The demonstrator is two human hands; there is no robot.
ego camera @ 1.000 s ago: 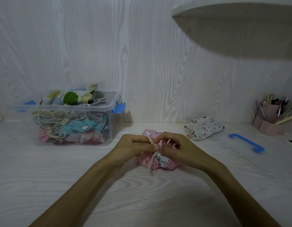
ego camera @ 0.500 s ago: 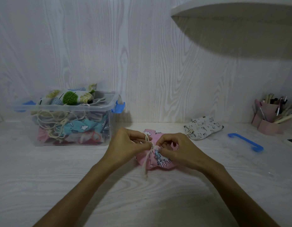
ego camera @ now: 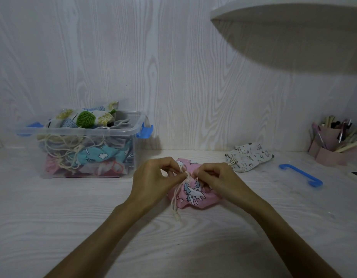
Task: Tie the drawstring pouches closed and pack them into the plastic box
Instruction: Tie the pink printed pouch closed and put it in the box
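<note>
A pale wood-grain desk fills the lower half of the frame, and a matching wall panel is seen behind it. At left of centre a clear plastic box with blue latches is shown, already heaped with tied pouches and loose cords up to its rim. In the centre of the frame the pink pouch is laid on the desk, its neck gathered and its body partly covered by both hands. The left hand and the right hand are brought together over the neck, and the fingertips of each are seen pinched on the cream drawstring at the knot; the exact fingers used cannot be told. 2 cord tails are trailed toward the lower centre. A white printed pouch is left at centre right, its cord already drawn, well apart from the box. At far right a blue hook-shaped handle and a pen holder are placed. The pouch is judged light, soft and limp, so it is best lifted by the gathered neck or bunched whole in 1 hand. The cord is judged thin and pliant, with enough grip to hold a knot, and is best taken close to the knot so that the tension is kept.
</note>
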